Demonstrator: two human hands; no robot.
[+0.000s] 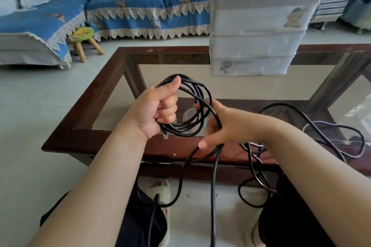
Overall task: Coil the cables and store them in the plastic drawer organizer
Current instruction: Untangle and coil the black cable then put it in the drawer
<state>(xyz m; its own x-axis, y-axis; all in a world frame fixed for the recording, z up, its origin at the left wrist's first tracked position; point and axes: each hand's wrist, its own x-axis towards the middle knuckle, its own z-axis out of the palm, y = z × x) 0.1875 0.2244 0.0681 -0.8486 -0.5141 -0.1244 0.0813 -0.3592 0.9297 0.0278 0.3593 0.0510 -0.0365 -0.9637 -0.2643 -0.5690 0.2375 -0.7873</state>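
— Three drawers, one plastic drawer organizer (259, 26), all shut, far side of the glass-topped coffee table (96, 106)?

— Yes. Next: black cable (197, 104), several loops upright over the table, loose tail falling toward the floor.

— Hands?

— Left hand (158, 110): fist closed round the coil's left side. Right hand (222, 126): just right of the coil, fingers pinching the trailing strand, nearer the slack.
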